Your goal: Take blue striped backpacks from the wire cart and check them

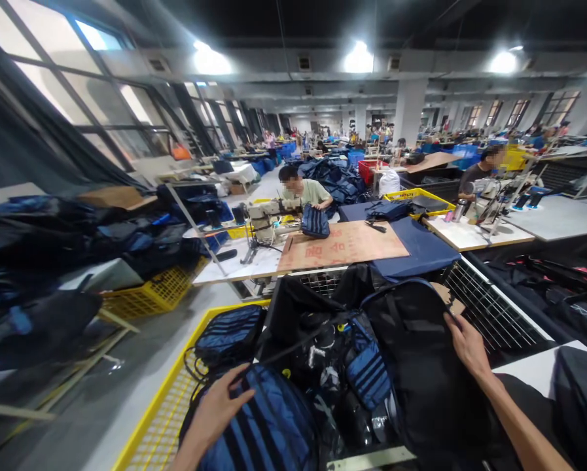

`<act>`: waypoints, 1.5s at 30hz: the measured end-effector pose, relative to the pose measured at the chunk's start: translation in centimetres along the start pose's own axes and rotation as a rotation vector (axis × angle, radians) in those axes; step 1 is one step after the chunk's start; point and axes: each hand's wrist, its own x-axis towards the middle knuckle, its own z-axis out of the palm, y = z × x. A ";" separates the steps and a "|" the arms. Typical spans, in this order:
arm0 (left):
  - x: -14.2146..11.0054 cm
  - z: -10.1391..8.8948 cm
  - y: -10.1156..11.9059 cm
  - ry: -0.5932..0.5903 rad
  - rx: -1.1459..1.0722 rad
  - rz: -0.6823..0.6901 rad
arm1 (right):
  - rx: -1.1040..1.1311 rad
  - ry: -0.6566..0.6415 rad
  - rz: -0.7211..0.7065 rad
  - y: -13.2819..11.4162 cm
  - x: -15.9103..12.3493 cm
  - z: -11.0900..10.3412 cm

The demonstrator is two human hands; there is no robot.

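Blue bag (276,409), black stripes, rounded top; left hand (224,399) over it, grip unclear; right hand (470,347), fingers closed on black panel (415,360); yellow crate (161,399) alongside; white sewing table (266,263) ahead

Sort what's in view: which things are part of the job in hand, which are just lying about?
In hand:
blue striped bag, under left grip
black panel, edge held by right grip

Lying about, apparently:
metal flask, table at right
brown board with red lettering, table ahead
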 end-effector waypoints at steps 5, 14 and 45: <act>-3.4 10.0 9.9 -0.182 -0.287 0.021 | 0.150 -0.062 -0.093 -5.0 -7.4 6.3; -8.6 19.1 23.3 -0.376 -0.880 -0.061 | 0.178 -0.343 -0.486 -0.7 -22.5 14.4; -4.2 11.3 15.3 0.411 0.579 1.293 | 0.098 -0.987 -0.287 -13.6 -11.2 -1.5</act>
